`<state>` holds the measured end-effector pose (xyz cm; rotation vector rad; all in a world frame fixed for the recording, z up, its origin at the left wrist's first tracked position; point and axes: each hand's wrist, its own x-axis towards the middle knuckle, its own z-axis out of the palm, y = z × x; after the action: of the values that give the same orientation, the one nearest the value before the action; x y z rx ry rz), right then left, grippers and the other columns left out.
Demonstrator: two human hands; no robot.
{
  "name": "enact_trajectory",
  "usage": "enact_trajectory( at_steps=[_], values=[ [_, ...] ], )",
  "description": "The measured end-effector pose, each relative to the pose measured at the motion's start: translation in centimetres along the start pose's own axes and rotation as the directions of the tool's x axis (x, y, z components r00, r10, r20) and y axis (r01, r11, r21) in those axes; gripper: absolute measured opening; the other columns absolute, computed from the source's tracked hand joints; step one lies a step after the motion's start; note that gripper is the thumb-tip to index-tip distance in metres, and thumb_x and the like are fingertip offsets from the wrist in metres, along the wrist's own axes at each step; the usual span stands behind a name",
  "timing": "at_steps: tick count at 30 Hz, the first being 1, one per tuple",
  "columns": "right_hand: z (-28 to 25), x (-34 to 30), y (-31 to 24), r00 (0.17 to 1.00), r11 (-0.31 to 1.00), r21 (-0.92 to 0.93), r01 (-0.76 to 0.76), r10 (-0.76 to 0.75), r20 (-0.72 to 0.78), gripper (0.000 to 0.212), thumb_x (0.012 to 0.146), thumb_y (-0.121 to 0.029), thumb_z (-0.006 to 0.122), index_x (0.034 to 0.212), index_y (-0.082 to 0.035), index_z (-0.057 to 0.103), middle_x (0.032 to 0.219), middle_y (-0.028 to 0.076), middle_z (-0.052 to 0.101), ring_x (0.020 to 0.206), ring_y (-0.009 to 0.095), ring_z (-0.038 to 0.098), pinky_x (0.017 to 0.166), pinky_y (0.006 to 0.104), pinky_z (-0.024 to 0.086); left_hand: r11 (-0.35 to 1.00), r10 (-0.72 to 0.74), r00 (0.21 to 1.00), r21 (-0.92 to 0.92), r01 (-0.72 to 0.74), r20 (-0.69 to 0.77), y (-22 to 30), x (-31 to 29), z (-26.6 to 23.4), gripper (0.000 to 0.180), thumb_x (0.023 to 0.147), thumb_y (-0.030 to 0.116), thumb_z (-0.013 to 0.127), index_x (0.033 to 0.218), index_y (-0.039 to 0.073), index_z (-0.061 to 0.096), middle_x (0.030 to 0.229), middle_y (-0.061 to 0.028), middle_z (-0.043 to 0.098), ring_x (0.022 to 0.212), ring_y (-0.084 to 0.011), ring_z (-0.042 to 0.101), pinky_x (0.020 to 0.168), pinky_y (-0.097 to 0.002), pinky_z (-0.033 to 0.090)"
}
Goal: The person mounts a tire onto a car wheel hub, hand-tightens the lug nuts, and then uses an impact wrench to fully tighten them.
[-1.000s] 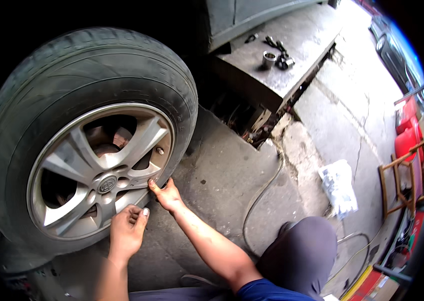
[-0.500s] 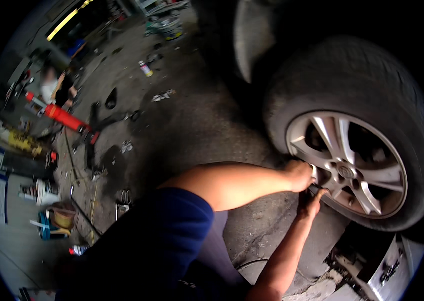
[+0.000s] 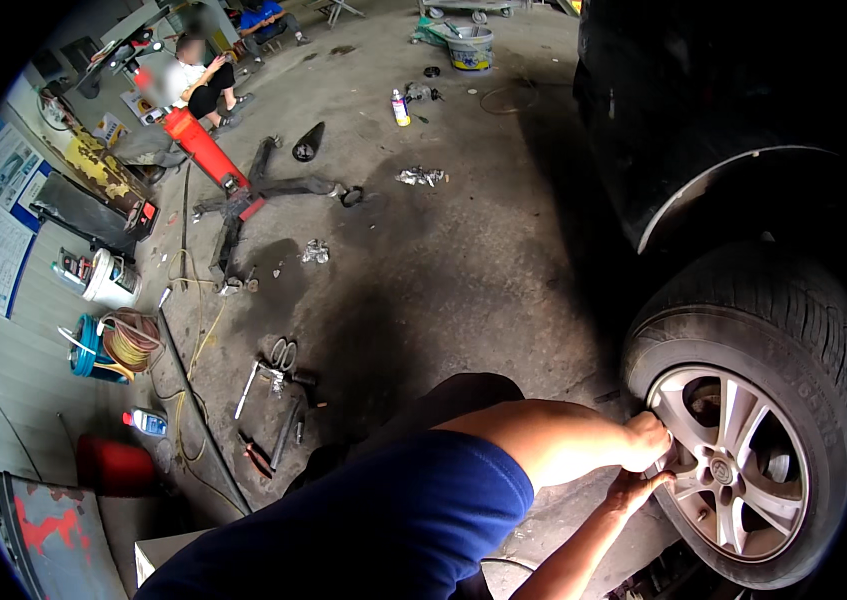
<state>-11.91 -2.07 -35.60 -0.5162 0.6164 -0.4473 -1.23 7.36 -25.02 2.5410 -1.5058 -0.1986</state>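
Observation:
A wheel with a black tyre (image 3: 673, 345) and a silver alloy rim (image 3: 693, 400) stands on the right. At the rim's left edge my left hand (image 3: 648, 443) is closed, its fingers curled in against the rim. Just below it, my right hand (image 3: 633, 490) is closed too, with its thumb stretched toward a spoke. The two hands are close together. Whatever lies between their fingers is hidden or too small to name.
A dark car body (image 3: 703, 110) rises beyond the wheel. On the floor are a red jack (image 3: 205, 150), pliers (image 3: 257, 455), a spray can (image 3: 400, 108) and a bucket (image 3: 470, 50). A long bar (image 3: 198, 395) lies at left. A seated person (image 3: 205, 80) is far left.
The view has shifted, so the wheel and my hands appear lower and further right, and more floor shows. Both hands are still at the rim's left edge.

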Motion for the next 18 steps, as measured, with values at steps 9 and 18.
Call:
enact_trajectory(
  at_steps=[9, 18],
  values=[
    [-9.0, 6.8, -1.8, 0.991, 0.972, -0.236, -0.021, 0.053, 0.127, 0.091, 0.097, -0.069, 0.058, 0.159, -0.004, 0.042, 0.161, 0.014, 0.049, 0.15, 0.029, 0.044, 0.127, 0.0502, 0.033, 0.967, 0.119, 0.967, -0.249, -0.061, 0.226, -1.6, -0.7, -6.8, 0.04, 0.098, 0.04, 0.066, 0.115, 0.006, 0.078, 0.109, -0.0097, 0.078, 0.104, -0.0249, 0.075, 0.083, -0.0403, 0.059],
    [-0.5, -0.4, -3.7, 0.989, 0.995, 0.056, -0.087, 0.093, -0.118, 0.124, 0.074, -0.059, 0.083, 0.159, 0.011, 0.027, 0.17, 0.023, 0.024, 0.153, 0.034, 0.032, 0.131, 0.0511, 0.031, 0.626, -0.655, 0.72, -0.367, 0.688, 0.23, -33.1, -39.5, -20.0, 0.066, 0.106, 0.055, 0.059, 0.141, -0.001, 0.062, 0.121, -0.018, 0.075, 0.108, -0.029, 0.075, 0.097, -0.0428, 0.059]
  ],
)
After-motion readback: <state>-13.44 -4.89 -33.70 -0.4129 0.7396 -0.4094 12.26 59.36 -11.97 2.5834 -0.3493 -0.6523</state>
